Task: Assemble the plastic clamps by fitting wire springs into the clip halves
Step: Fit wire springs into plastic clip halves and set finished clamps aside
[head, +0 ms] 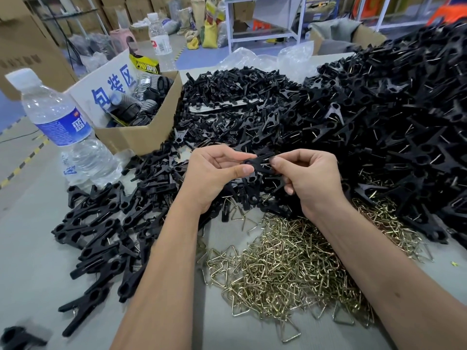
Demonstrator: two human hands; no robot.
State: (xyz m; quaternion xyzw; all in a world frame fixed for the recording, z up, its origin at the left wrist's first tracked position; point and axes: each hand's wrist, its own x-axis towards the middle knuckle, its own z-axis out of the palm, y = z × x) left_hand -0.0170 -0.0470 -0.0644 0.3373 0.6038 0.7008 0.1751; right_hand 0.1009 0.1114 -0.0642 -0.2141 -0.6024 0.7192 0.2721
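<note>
I work at a pale grey table (38,261) with a smooth, matte top, in a storeroom stacked with brown cartons and sacks; a white metal shelf frame (262,24) stands behind. My left hand (214,173) pinches a black plastic clamp (255,164) between thumb and forefinger, the other fingers loosely curled. My right hand (310,178) has its fingers curled in, the fingertips meeting the clamp's other end, where a thin bright wire shows. The clamp is held between both hands, above the heaps.

Just below my wrists lies a tangle of wire springs (285,269), brassy, glinting, each bent into an open triangle. To my left, assembled clamps (101,236) lie scattered, glossy black with round eye holes. Straight ahead is a pile of loose clip halves (227,97), flat and angular. A much larger mound of clamps (404,109) rises on the right, wire ends poking out. A clear water bottle (63,127) with a blue label stands by an open cardboard box (141,132) holding ribbed black parts. Crumpled clear plastic bags (278,56) sit beyond.
</note>
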